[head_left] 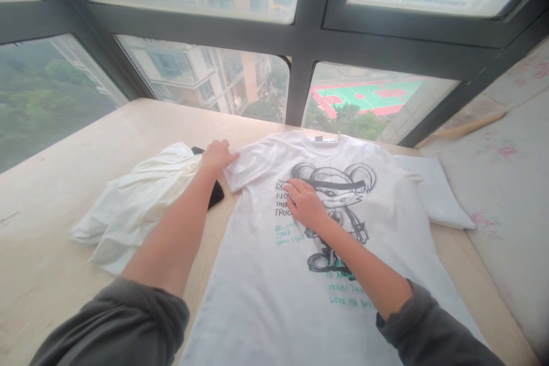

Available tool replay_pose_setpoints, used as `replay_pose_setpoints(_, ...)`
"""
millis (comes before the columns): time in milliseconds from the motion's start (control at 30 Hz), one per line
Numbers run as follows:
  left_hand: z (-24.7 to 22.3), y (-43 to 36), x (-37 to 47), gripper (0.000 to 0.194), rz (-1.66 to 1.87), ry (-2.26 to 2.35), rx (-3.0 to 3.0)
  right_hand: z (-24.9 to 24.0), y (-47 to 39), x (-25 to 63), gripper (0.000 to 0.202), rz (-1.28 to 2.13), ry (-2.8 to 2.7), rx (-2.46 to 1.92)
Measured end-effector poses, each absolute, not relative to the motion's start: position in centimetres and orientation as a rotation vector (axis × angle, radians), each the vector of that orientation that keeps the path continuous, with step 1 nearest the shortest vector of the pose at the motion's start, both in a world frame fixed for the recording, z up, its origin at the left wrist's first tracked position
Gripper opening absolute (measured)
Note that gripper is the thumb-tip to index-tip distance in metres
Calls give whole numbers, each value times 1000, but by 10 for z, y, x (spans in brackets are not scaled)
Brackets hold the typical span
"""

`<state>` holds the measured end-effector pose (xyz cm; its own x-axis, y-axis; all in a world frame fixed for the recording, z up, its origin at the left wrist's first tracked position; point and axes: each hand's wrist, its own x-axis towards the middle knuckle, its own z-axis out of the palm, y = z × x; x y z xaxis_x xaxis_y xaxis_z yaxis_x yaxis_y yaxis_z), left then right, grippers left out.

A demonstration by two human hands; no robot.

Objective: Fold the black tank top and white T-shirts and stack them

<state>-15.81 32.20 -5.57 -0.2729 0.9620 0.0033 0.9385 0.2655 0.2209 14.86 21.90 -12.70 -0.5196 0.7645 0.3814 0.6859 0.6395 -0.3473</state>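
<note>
A white T-shirt [257, 274] lies spread out, front up, its collar toward the window. A sketched bear in black lines and black and green lettering are printed on it. My left hand [218, 155] is at the edge of the sleeve on the left, thumb apart from the fingers, holding nothing that I can see. Flat on the chest print rests my right hand [305, 203], its fingers spread over the black lettering. My left forearm partly covers a crumpled cream cloth [141, 194] and a dark phone-like object [215, 195].
A folded white cloth [446, 194] sits at the right, partly under the shirt's sleeve. The pale ledge [38, 229] ends at grey-framed windows [300, 40]. A wall with a floral pattern [514, 166] bounds the right side.
</note>
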Motion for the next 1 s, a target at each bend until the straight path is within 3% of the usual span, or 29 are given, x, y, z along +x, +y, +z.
replay_pose_setpoints(100,-58,347,-174,30,198,2280,1762,-127,219,149,34,212,-2350,-1135)
replay_pose_setpoints(167,-55,357,-185,25,209,2237,1750,-127,219,149,34,215,-2347,-1134)
replay_pose_setpoints(500,-42,365,-189,31,400,2358,1850,-125,218,148,35,223,-2354,-1132)
replay_pose_setpoints(800,-53,299,-152,38,418,2330,1715,-126,217,149,35,249,-2344,-1137)
replay_pose_setpoints(1000,-65,251,-138,42,619,2283,1583,-125,217,149,35,233,-2346,-1136)
